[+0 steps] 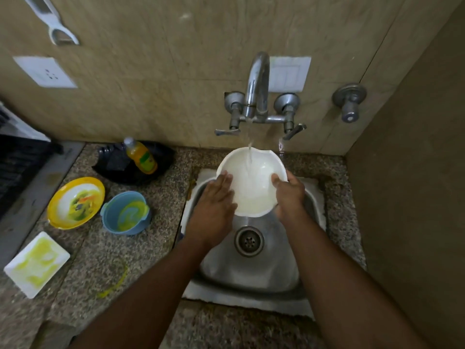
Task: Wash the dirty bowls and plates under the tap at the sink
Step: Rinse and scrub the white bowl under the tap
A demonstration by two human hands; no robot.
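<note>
A white bowl (254,182) is held over the steel sink (254,270), under the water running from the tap (256,84). My right hand (289,195) grips the bowl's right rim, thumb inside. My left hand (216,205) lies with straight fingers against the bowl's left rim. On the granite counter to the left stand a yellow-rimmed plate (75,202) smeared with food, a blue bowl (125,212) with yellow-green residue, and a white square plate (36,264) with yellow smears.
A yellow dish-soap bottle (141,157) lies on a black tray (133,167) behind the dirty dishes. A yellow spill (113,285) marks the counter near the sink. A wall valve (349,102) sticks out at the right, beside the side wall.
</note>
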